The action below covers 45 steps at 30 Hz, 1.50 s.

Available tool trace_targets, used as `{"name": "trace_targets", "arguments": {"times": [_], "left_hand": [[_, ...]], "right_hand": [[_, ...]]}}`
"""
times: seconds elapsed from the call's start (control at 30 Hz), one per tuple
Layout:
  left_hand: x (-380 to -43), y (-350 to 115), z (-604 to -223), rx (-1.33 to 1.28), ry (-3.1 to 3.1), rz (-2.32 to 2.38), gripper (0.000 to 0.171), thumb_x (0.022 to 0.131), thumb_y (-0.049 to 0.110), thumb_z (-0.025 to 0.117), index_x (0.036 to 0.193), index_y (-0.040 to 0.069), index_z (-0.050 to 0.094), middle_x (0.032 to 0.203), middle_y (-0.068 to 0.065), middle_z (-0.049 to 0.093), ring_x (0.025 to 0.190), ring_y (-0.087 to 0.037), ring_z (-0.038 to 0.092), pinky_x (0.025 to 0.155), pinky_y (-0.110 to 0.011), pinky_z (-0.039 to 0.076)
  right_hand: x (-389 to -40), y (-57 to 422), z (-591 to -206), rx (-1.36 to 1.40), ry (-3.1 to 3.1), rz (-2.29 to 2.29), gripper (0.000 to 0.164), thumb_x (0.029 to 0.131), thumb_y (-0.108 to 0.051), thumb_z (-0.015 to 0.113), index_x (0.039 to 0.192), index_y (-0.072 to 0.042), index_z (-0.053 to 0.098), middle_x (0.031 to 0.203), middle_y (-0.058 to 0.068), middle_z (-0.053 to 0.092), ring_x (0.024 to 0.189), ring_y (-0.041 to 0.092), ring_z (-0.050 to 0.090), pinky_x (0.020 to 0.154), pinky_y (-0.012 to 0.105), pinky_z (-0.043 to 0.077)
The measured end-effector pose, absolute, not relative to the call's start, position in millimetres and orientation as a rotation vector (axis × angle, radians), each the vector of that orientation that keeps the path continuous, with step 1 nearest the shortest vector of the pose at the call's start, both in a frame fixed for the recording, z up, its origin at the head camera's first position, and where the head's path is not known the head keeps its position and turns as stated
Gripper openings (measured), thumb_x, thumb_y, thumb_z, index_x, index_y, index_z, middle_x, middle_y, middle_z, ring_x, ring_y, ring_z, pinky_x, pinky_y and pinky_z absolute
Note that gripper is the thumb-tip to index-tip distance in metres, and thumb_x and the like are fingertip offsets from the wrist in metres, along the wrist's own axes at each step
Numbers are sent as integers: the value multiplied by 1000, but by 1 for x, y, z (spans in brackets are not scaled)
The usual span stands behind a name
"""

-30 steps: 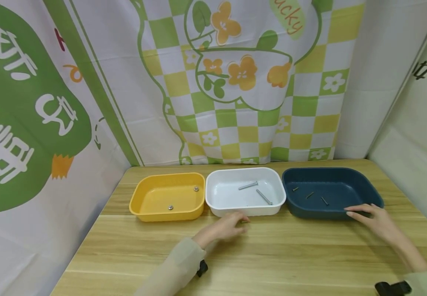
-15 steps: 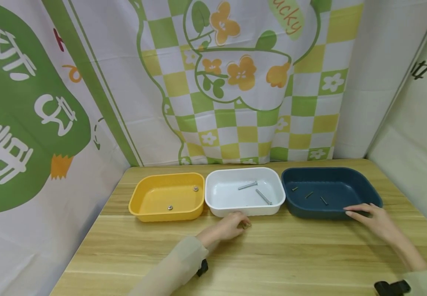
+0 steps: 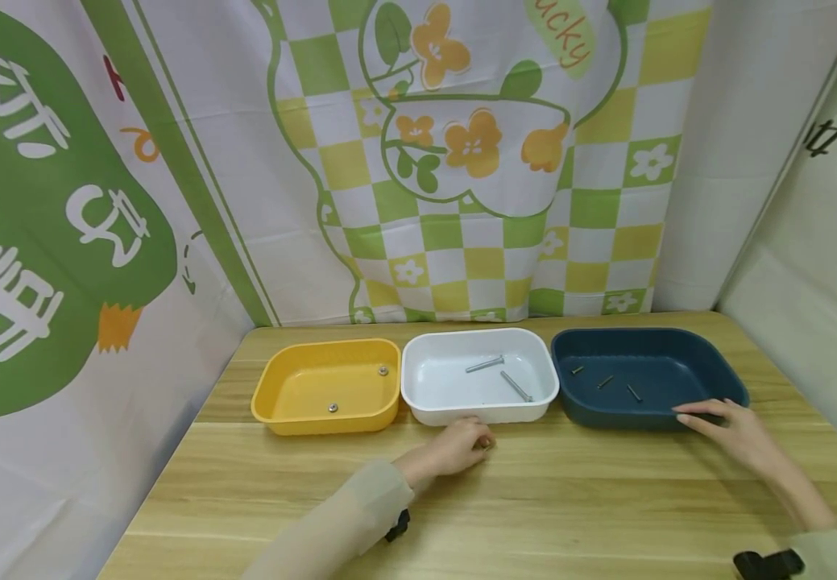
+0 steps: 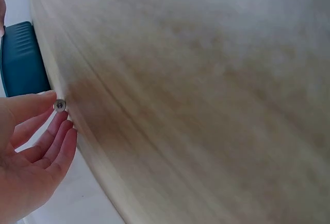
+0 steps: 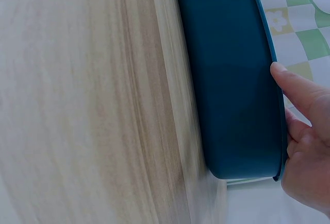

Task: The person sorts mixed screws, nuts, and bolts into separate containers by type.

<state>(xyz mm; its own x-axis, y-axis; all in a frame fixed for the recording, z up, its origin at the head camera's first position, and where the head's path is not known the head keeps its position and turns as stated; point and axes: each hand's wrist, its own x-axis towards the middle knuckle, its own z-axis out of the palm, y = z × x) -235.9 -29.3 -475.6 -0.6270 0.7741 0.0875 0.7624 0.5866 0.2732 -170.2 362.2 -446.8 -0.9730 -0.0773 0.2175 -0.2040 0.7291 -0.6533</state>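
Observation:
In front of the white tray, my left hand pinches a small screw between thumb and fingers, low over the wooden table. The left wrist view shows its round metal head end-on; the fingers hide its shank. At the right, my right hand grips the near rim of the dark blue tray, thumb outside and fingers over the inner side. Inside that tray lie a short screw and two longer screws, one of them a brassy screw. Two long silver bolts lie in the white tray.
A yellow tray holding two small nuts stands left of the white one. The three trays form a row along the back of the wooden table. Patterned cloth hangs behind them.
My left hand has shifted slightly right and its fingers have curled in around the screw, which showed at the fingertips earlier. The right hand stays on the blue tray's rim.

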Motion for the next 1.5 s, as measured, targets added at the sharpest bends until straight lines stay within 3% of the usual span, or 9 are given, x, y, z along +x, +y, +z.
{"name": "trace_targets", "arguments": {"times": [0.17, 0.37, 0.53, 0.63, 0.7, 0.87, 1.0, 1.23, 1.5], "left_hand": [[-236, -28, -478, 1376, 2779, 432, 15, 77, 10, 66, 92, 10, 66, 80, 3, 58, 76, -5, 50, 70, -11, 37], [-235, -28, -479, 1379, 2772, 442, 15, 77, 8, 66, 92, 10, 66, 79, 3, 56, 74, -5, 47, 67, -10, 35], [-233, -28, -478, 1355, 2752, 449, 16, 78, 7, 65, 93, 12, 66, 82, 3, 57, 77, -5, 48, 68, -10, 35], [-233, -28, -478, 1333, 2742, 460, 16, 79, 7, 65, 93, 12, 66, 84, 2, 56, 78, -5, 48, 68, -10, 35], [-233, -28, -478, 1328, 2737, 468, 16, 79, 6, 64, 93, 12, 66, 84, 2, 56, 78, -5, 48, 68, -10, 36], [-233, -27, -480, 1330, 2740, 466, 17, 79, 5, 63, 94, 13, 66, 84, 2, 58, 80, -5, 49, 70, -11, 36], [-234, -26, -481, 1327, 2742, 459, 17, 80, 4, 62, 93, 14, 66, 85, 2, 60, 82, -6, 50, 72, -11, 37], [-234, -25, -480, 1331, 2736, 471, 19, 80, 1, 59, 91, 14, 66, 84, 2, 59, 81, -6, 50, 72, -11, 37], [-235, -26, -479, 1361, 2720, 488, 20, 79, 0, 59, 89, 16, 66, 82, 4, 58, 81, -5, 49, 72, -10, 36]], "right_hand": [[-170, 362, -447, 221, -2753, 1081, 34, 87, -26, 56, 106, 1, 61, 98, 2, 62, 116, 42, 33, 103, 51, 4], [-170, 363, -449, 234, -2720, 1094, 32, 86, -25, 57, 105, 0, 62, 93, -24, 52, 116, -2, 32, 103, 49, 5], [-171, 363, -447, 210, -2754, 1145, 35, 87, -26, 56, 106, 3, 61, 95, -15, 55, 113, 50, 30, 97, 61, 9], [-172, 363, -447, 206, -2760, 1157, 35, 87, -26, 56, 106, 3, 60, 95, -12, 56, 110, 55, 27, 95, 63, 9], [-171, 363, -448, 211, -2758, 1142, 34, 87, -26, 56, 106, 2, 61, 95, -15, 55, 114, 50, 29, 97, 60, 8], [-170, 363, -451, 234, -2724, 1114, 31, 86, -24, 57, 104, 1, 62, 93, -20, 55, 109, -6, 36, 101, 54, 7], [-169, 362, -450, 232, -2731, 1122, 32, 87, -24, 56, 105, 2, 61, 94, -18, 57, 119, 20, 37, 100, 55, 7], [-169, 363, -451, 281, -2686, 1146, 31, 86, -22, 57, 103, 3, 61, 91, -34, 46, 92, -27, 22, 101, 52, 4], [-171, 365, -449, 249, -2715, 1139, 33, 86, -24, 57, 106, 2, 61, 92, -28, 50, 102, -12, 34, 100, 55, 6]]}}
